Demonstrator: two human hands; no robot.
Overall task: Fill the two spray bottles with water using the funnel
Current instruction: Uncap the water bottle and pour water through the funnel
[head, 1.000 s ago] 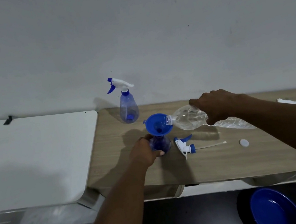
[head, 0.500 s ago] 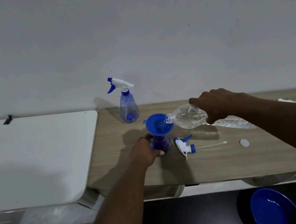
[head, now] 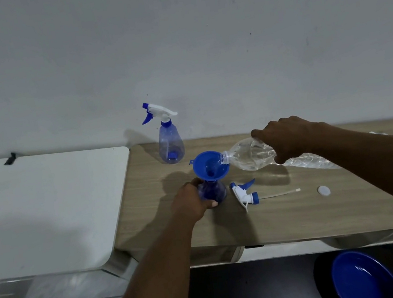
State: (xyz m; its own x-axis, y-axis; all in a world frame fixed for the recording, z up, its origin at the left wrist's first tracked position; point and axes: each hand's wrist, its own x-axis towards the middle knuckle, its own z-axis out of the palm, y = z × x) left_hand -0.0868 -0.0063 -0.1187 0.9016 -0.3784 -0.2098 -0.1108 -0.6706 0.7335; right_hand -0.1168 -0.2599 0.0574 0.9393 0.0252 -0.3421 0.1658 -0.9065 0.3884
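A blue funnel (head: 209, 164) sits in the neck of an open blue spray bottle (head: 216, 191) on the wooden table (head: 290, 213). My left hand (head: 192, 199) grips that bottle's body. My right hand (head: 285, 138) holds a clear water bottle (head: 249, 157) tipped sideways, its mouth over the funnel's rim. The bottle's removed trigger head (head: 245, 192) with its dip tube lies on the table just right of it. A second spray bottle (head: 170, 145), trigger head on, stands upright near the wall.
A small white cap (head: 323, 190) lies on the table right of the trigger head. A white table (head: 40, 212) adjoins on the left. A blue bowl (head: 365, 276) sits low at the front right, below the table edge. The wall runs close behind.
The water bottle's rear end has lifted slightly, steepening the tilt toward the funnel. My left hand and the spray bottle have stayed put.
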